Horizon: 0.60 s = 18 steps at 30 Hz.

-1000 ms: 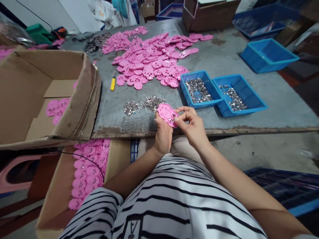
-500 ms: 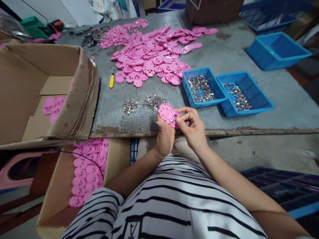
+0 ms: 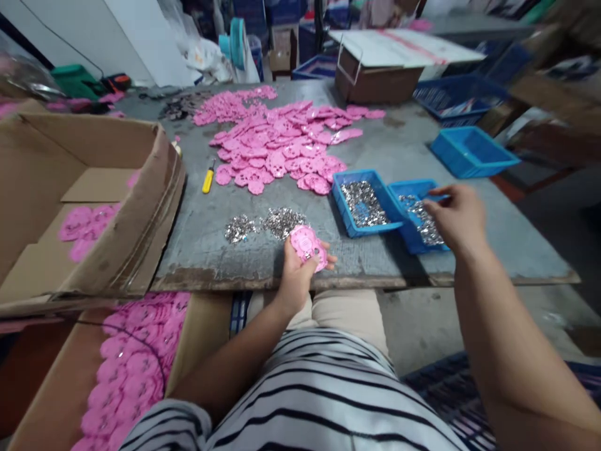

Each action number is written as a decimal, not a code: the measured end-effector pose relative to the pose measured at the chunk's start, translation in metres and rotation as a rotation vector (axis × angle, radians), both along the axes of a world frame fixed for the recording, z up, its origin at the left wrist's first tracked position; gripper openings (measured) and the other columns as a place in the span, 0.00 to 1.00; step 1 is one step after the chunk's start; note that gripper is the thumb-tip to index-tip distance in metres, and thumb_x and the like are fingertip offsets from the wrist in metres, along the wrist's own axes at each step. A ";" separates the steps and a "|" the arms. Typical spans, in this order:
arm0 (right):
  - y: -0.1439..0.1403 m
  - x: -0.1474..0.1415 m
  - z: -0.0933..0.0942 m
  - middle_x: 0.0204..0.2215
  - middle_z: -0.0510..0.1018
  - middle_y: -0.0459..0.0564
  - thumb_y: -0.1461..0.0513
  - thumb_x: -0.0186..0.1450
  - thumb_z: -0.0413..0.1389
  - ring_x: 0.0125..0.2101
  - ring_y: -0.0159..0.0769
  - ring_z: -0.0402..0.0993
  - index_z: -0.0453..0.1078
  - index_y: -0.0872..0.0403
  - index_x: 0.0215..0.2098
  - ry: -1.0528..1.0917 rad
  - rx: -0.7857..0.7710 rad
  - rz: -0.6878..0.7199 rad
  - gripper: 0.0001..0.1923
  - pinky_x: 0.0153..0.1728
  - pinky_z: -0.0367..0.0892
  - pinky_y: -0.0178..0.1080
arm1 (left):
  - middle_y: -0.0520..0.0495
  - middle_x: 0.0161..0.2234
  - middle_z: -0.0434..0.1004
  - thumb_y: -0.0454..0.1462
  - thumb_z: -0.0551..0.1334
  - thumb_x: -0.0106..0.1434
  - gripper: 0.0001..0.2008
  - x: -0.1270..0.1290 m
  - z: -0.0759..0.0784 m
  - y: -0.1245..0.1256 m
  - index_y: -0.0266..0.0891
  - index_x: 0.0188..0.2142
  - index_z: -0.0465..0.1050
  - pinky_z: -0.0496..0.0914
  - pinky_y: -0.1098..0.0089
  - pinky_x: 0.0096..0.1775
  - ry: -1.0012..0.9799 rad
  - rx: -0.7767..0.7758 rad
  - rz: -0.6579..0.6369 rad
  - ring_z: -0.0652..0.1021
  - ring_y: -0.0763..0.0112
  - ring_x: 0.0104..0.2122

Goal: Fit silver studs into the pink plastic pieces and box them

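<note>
My left hand (image 3: 295, 275) is closed around a pink moulded plastic piece (image 3: 304, 243) with a scalloped edge, thumb on its face, just above the table's front edge. Some shiny bits show by the thumb. Over the right-hand blue bin (image 3: 410, 243) hovers my right hand (image 3: 456, 216), slightly blurred, thumb and forefinger apart with nothing visible between them. Small silvery metal parts (image 3: 428, 228) lie in that bin. More of them fill the neighbouring blue bin (image 3: 347, 216), and two small heaps of metal parts (image 3: 283, 222) lie beyond my left hand.
A large heap of pink pieces (image 3: 277, 144) covers the table's middle. A yellow-handled screwdriver (image 3: 208, 180) lies left of it. An open cardboard box (image 3: 154, 207) stands at the left, above another box of stacked pink pieces (image 3: 126, 376). A third blue bin (image 3: 472, 169) sits far right.
My right hand has left the pink piece and moved right, over the right-hand blue bin. My left hand still holds the piece. The camera view has tilted up.
</note>
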State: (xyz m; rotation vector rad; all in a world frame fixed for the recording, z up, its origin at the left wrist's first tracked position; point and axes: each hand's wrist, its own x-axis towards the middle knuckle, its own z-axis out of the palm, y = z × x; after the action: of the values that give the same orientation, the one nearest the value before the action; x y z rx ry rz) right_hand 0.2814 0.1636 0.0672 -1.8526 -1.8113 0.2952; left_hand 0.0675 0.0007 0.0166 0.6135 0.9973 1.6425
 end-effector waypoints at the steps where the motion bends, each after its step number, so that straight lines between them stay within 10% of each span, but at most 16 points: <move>1: 0.010 0.007 0.002 0.33 0.75 0.56 0.67 0.58 0.58 0.36 0.43 0.73 0.69 0.53 0.32 -0.123 -0.107 0.008 0.04 0.38 0.65 0.44 | 0.51 0.35 0.76 0.37 0.66 0.53 0.23 -0.004 -0.003 0.002 0.42 0.45 0.58 0.73 0.69 0.31 0.027 -0.005 0.002 0.79 0.71 0.28; 5: 0.021 0.011 -0.003 0.26 0.77 0.56 0.71 0.52 0.59 0.34 0.48 0.76 0.71 0.55 0.22 -0.345 -0.344 0.089 0.06 0.35 0.66 0.42 | 0.48 0.34 0.77 0.38 0.67 0.51 0.28 -0.020 -0.017 0.010 0.40 0.49 0.59 0.73 0.68 0.29 0.101 -0.063 -0.073 0.79 0.70 0.26; 18: 0.004 -0.005 -0.002 0.46 0.77 0.70 0.63 0.63 0.49 0.46 0.53 0.75 0.74 0.61 0.44 -0.467 -0.478 0.085 0.16 0.38 0.66 0.42 | 0.47 0.34 0.79 0.37 0.68 0.50 0.30 -0.030 -0.030 0.016 0.39 0.50 0.60 0.72 0.70 0.27 0.055 -0.073 -0.172 0.79 0.68 0.26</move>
State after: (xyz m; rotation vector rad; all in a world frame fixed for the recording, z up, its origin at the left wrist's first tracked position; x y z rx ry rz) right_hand 0.2762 0.1675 0.0649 -2.3212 -2.2885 0.3755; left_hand 0.0373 0.0163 -0.0132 0.6786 1.0112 1.4388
